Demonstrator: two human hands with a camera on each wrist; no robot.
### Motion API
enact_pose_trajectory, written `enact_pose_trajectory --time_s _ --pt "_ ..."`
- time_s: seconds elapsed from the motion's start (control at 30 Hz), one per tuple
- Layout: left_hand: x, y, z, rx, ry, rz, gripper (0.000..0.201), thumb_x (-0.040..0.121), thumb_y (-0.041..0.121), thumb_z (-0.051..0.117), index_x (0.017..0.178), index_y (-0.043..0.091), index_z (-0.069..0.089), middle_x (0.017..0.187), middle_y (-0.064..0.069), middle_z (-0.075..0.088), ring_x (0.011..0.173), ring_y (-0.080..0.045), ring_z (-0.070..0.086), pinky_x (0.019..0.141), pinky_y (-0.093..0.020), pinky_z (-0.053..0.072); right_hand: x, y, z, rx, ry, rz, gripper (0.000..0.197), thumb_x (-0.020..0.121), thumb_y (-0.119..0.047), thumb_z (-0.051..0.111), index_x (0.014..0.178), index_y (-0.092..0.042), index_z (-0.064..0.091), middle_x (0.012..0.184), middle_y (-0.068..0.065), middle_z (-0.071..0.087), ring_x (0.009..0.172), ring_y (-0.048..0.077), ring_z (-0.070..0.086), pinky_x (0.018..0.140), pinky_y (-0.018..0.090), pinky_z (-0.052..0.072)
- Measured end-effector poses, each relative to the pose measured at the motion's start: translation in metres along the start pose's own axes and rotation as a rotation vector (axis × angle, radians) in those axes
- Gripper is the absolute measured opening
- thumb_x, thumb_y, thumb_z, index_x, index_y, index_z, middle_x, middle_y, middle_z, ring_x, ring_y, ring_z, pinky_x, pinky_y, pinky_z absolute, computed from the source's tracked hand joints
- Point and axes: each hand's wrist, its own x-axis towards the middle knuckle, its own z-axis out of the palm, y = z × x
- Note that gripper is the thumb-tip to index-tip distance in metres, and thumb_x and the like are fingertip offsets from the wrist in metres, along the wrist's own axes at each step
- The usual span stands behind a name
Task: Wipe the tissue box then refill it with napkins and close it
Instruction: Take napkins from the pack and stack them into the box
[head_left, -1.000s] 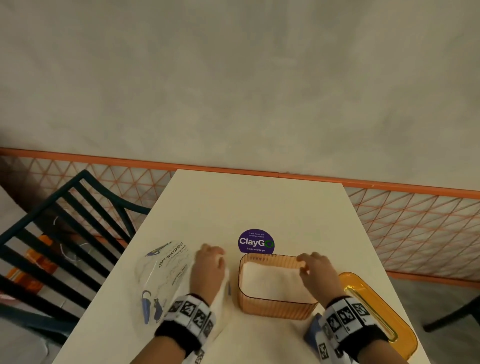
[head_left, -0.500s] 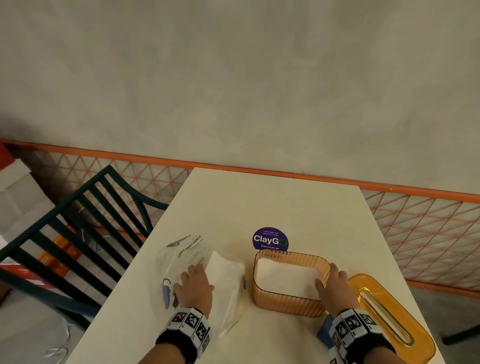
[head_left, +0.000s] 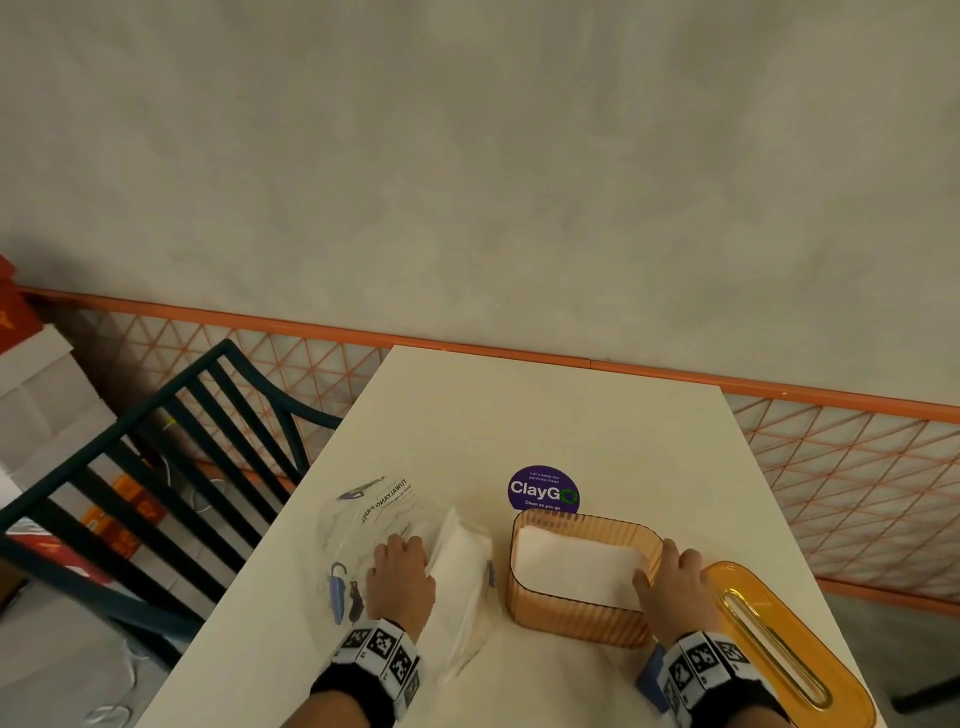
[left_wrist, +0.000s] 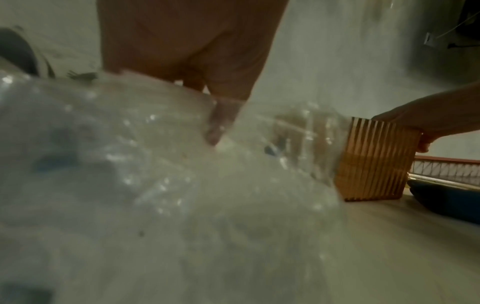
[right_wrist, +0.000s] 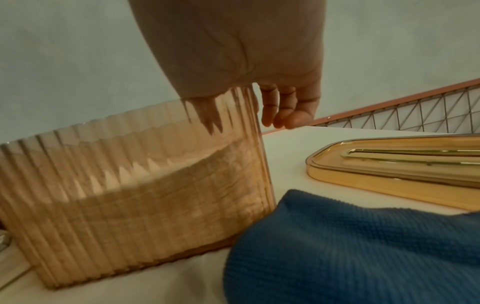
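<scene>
The orange ribbed tissue box (head_left: 582, 613) stands open on the table with a white napkin stack (head_left: 571, 566) inside. My right hand (head_left: 670, 582) grips its right end wall, thumb inside and fingers (right_wrist: 283, 115) outside. The ribbed box wall (right_wrist: 130, 185) fills the right wrist view, and the box (left_wrist: 376, 160) also shows in the left wrist view. Its orange lid (head_left: 779, 654) lies to the right. My left hand (head_left: 400, 577) rests on the clear napkin pack (head_left: 363, 530). Its fairly straight fingers (left_wrist: 215, 127) reach under the film onto the white napkins (head_left: 457, 566).
A blue cloth (head_left: 649, 680) lies under my right wrist, beside the box. A purple round sticker (head_left: 543, 488) sits just beyond the box. A dark slatted chair (head_left: 156, 467) stands at the table's left edge. An orange mesh railing (head_left: 831, 467) runs behind.
My right hand moved from the box's far rim to its right end wall. My left hand drew back from the top of the napkins to their left edge.
</scene>
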Motion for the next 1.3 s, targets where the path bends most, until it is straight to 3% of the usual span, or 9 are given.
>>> enact_pose_trajectory --time_s 0.13,0.2,0.33,0.57,0.83,0.97,1.07,1.17,1.3 --pt "0.004 -0.004 -0.022 -0.376 -0.191 0.042 0.026 0.090 0.008 0.049 0.073 0.019 0.032 0.075 0.003 0.039 0.076 -0.017 0.040 0.072 -0.025 0.031 0.002 -0.001 -0.008 -0.073 -0.052 0.009 0.061 0.094 -0.045 0.041 0.142 -0.010 0.024 0.137 0.012 0.037 0.123 0.026 0.043 0.103 0.032 0.039" --pt "0.006 -0.007 -0.045 -0.498 -0.253 0.055 0.016 0.090 0.009 0.051 0.089 0.018 0.038 0.089 -0.001 0.048 0.076 -0.016 0.045 0.068 -0.025 0.036 0.008 -0.004 -0.023 -0.023 -0.041 -0.004 0.066 0.092 -0.048 0.044 0.143 -0.012 0.025 0.139 0.013 0.035 0.126 0.029 0.038 0.104 0.036 0.038" --pt "-0.006 0.002 -0.098 -0.754 -0.389 0.181 0.042 0.090 0.007 0.054 0.120 0.030 0.036 0.115 0.001 0.056 0.098 -0.019 0.059 0.077 -0.022 0.049 0.012 -0.038 -0.067 0.325 -0.021 -0.250 0.067 0.090 -0.046 0.051 0.144 -0.015 0.027 0.136 0.009 0.043 0.128 0.026 0.036 0.104 0.037 0.034" --pt "-0.021 0.047 -0.135 -0.679 -0.577 0.376 0.041 0.089 0.011 0.057 0.123 0.032 0.049 0.116 0.003 0.063 0.107 -0.020 0.061 0.092 -0.031 0.050 -0.004 -0.108 -0.113 0.599 -0.555 -0.460 0.050 0.085 -0.046 0.059 0.129 -0.023 0.049 0.121 -0.004 0.060 0.108 0.017 0.059 0.095 0.032 0.046" --pt "-0.018 0.025 -0.099 -1.481 -0.638 0.103 0.039 0.086 0.039 0.056 0.121 0.022 0.058 0.119 -0.007 0.065 0.110 -0.026 0.060 0.090 -0.044 0.049 -0.012 -0.069 -0.099 1.205 -0.593 -0.209 0.032 0.091 -0.019 0.056 0.122 -0.012 0.055 0.117 0.008 0.067 0.102 0.026 0.066 0.075 0.036 0.057" --pt "-0.021 0.054 -0.075 -1.482 -0.582 0.065 0.040 0.095 0.020 0.050 0.135 0.019 0.043 0.130 -0.008 0.060 0.118 -0.029 0.057 0.089 -0.046 0.050 -0.022 -0.069 -0.088 1.237 -0.605 -0.097 0.029 0.094 -0.016 0.051 0.123 -0.018 0.048 0.117 0.008 0.059 0.097 0.028 0.061 0.067 0.042 0.060" --pt "-0.012 0.071 -0.072 -1.363 -0.403 0.017 0.047 0.095 0.007 0.049 0.136 0.018 0.032 0.126 -0.008 0.054 0.111 -0.028 0.055 0.084 -0.042 0.050 -0.012 -0.059 -0.086 1.211 -0.478 -0.025 0.032 0.095 -0.011 0.047 0.127 -0.012 0.045 0.120 0.009 0.056 0.105 0.029 0.057 0.082 0.046 0.054" --pt "0.002 0.088 -0.064 -1.063 -0.239 0.061 0.063 0.091 0.000 0.048 0.143 0.023 0.020 0.127 -0.014 0.050 0.114 -0.032 0.053 0.093 -0.040 0.047 0.004 -0.042 -0.082 0.924 -0.328 -0.010 0.031 0.091 -0.008 0.050 0.122 -0.008 0.050 0.119 0.010 0.059 0.109 0.030 0.055 0.099 0.046 0.045" --pt "0.010 0.110 -0.039 -0.687 -0.189 0.183 0.076 0.089 -0.001 0.049 0.149 0.021 0.009 0.128 -0.017 0.055 0.115 -0.030 0.055 0.086 -0.029 0.045 0.022 -0.025 -0.065 0.511 -0.229 0.074 0.025 0.087 -0.011 0.058 0.110 -0.001 0.055 0.113 0.018 0.060 0.104 0.032 0.056 0.086 0.035 0.044"
